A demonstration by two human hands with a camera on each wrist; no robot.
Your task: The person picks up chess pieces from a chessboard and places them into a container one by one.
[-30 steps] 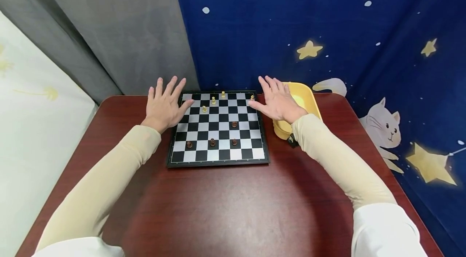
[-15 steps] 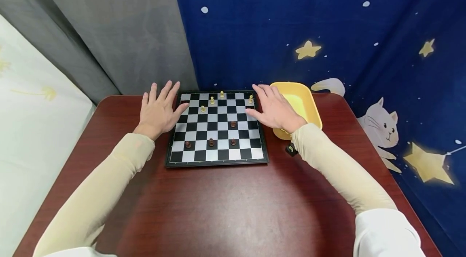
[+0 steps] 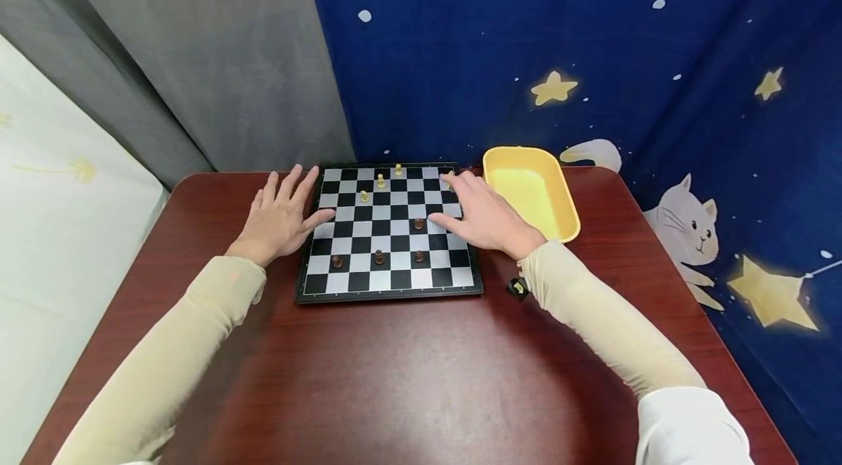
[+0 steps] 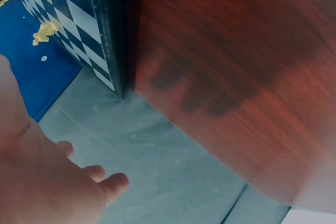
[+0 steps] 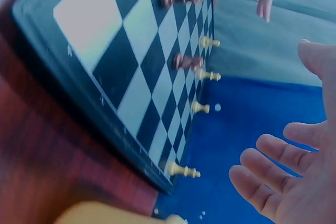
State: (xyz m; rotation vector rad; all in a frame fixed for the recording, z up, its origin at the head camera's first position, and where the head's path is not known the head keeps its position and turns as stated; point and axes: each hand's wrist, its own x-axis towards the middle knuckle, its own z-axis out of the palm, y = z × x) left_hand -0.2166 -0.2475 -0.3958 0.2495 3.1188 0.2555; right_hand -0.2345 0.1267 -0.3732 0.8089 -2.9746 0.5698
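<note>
A black-and-white chessboard (image 3: pixel 421 278) lies on the table. Several pale yellow chess pieces (image 3: pixel 380 181) stand on its far rows and several dark brown ones (image 3: pixel 378 257) on its nearer rows. My left hand (image 3: pixel 272 224) hovers at the board's left edge, fingers spread, holding nothing. Over the right edge reaches my right hand (image 3: pixel 490 220), fingers extended; its fingertips overlap the pale piece at the far right corner in the head view. In the right wrist view that corner piece (image 5: pixel 184 170) stands apart from the fingers (image 5: pixel 249 184), and the palm is bare.
A yellow plastic bin (image 3: pixel 529 191) stands to the right of the board, behind my right wrist. Close to my right sleeve is a small black object (image 3: pixel 517 288) with a yellow mark. Curtains (image 3: pixel 460 48) hang behind the reddish-brown table (image 3: pixel 395 377).
Both hands have come slightly nearer and lower. My right hand has shifted left from the bin over the board's right edge; my left hand has moved slightly left. The pieces keep their squares.
</note>
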